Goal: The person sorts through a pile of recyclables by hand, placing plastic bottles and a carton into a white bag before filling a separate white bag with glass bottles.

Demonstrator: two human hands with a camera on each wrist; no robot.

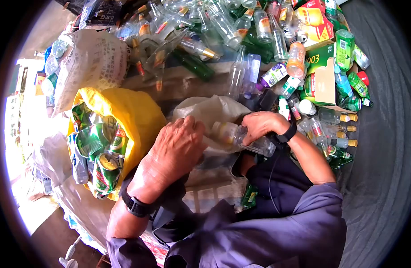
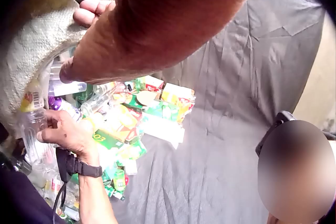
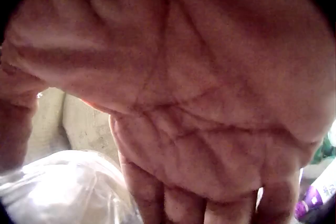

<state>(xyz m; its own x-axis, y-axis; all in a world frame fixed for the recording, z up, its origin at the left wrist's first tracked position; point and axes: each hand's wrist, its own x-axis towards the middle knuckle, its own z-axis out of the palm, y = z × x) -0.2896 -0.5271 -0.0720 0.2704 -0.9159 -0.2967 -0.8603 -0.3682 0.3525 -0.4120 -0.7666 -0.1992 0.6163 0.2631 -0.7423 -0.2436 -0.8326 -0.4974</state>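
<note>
On the grey sheet (image 1: 384, 156), bottle (image 1: 232, 134) and sack (image 1: 210, 109) are gripped by right hand (image 1: 261, 125) and left hand (image 1: 178, 149); a sagging mouth could be missed.

Both arms are out in front of us, elbows bent, forearms bare. Our left hand (image 1: 174, 149) lies knuckles-up in the middle, fingers bent forward and down; whether they grip anything, we can't tell. Our right hand (image 1: 259, 126) sits near it, wrist cocked inward, fingers and thumb curled round a clear plastic bottle (image 1: 230, 134). The two hands don't touch.
</note>
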